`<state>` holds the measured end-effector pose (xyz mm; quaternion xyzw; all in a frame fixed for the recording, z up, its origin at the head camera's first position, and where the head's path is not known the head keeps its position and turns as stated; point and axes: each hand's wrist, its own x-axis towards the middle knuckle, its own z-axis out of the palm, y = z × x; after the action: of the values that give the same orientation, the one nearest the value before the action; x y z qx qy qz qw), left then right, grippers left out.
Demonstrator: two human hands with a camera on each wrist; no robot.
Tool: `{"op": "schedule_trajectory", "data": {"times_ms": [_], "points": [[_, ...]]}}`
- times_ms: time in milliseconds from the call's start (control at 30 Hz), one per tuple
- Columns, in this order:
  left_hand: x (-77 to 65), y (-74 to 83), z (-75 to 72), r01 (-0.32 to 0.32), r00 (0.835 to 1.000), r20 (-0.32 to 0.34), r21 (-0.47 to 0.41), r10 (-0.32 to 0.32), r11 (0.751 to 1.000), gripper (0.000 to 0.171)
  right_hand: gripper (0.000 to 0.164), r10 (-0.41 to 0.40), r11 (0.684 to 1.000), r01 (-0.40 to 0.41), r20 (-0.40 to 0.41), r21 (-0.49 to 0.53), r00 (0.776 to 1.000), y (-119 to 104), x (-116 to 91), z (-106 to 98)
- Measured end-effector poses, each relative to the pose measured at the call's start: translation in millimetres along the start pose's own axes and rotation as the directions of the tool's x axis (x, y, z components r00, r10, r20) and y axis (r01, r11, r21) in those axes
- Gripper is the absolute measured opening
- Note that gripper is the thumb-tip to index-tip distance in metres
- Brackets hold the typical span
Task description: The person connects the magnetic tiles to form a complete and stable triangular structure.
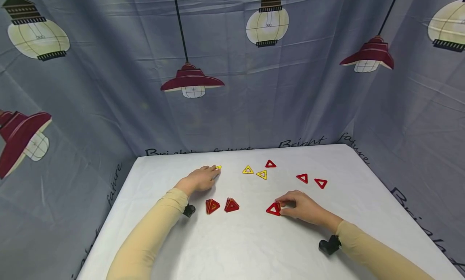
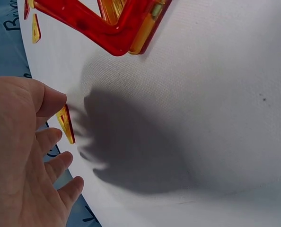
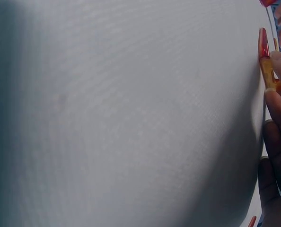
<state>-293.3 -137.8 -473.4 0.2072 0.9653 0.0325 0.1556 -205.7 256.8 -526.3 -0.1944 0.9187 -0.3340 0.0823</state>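
My left hand (image 1: 201,179) reaches over the table's far left part, its fingers loosely spread beside a yellow triangle tile (image 1: 218,167). In the left wrist view that tile (image 2: 65,125) lies just past the thumb, and nothing seems gripped. My right hand (image 1: 300,208) pinches triangle tiles between thumb and forefinger at the table's middle right. A red triangle tile (image 1: 271,210) shows in front of the fingertips; the right wrist view has an amber tile (image 3: 269,75) between thumb and finger, touching a red one (image 3: 263,42). Two red-and-yellow pyramids (image 1: 212,206) (image 1: 231,205) of joined tiles stand between the hands.
Two yellow triangle tiles (image 1: 248,170) (image 1: 262,174) and a red one (image 1: 270,164) lie near the back of the white table (image 1: 232,247). Two more red tiles (image 1: 302,178) (image 1: 321,183) lie back right. A grey lamp-print curtain (image 1: 232,118) borders the table.
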Motion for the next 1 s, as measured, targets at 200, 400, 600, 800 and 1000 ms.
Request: {"op": "schedule_trajectory", "data": {"times_ms": [200,400,600,800,1000], "points": [[-1.5,4.6,-3.1,0.006,1.000,0.022,0.005,-0.006,1.000,0.053,0.039,-0.005,1.000,0.005,-0.001,0.004,1.000,-0.5,0.4,-0.3],[-0.4,10.0,-7.7,0.009,0.999,0.049,0.012,-0.010,1.000,0.052,0.039,0.001,1.000,-0.001,-0.001,0.004,1.000,-1.4,0.5,-0.4],[2.5,18.7,-10.4,0.002,0.996,0.088,0.025,-0.004,1.000,0.051,0.040,0.016,1.000,-0.016,0.004,0.004,1.000,-3.2,0.3,-0.8],[4.8,29.7,-7.1,-0.036,0.995,0.098,0.047,0.031,0.998,0.052,0.040,0.017,1.000,-0.017,0.007,0.004,1.000,-3.9,0.1,-0.8],[6.5,46.4,-7.1,-0.114,0.988,0.117,0.158,0.096,0.981,0.051,0.039,0.013,1.000,-0.013,0.007,0.001,1.000,-2.4,0.5,-1.0]]}}
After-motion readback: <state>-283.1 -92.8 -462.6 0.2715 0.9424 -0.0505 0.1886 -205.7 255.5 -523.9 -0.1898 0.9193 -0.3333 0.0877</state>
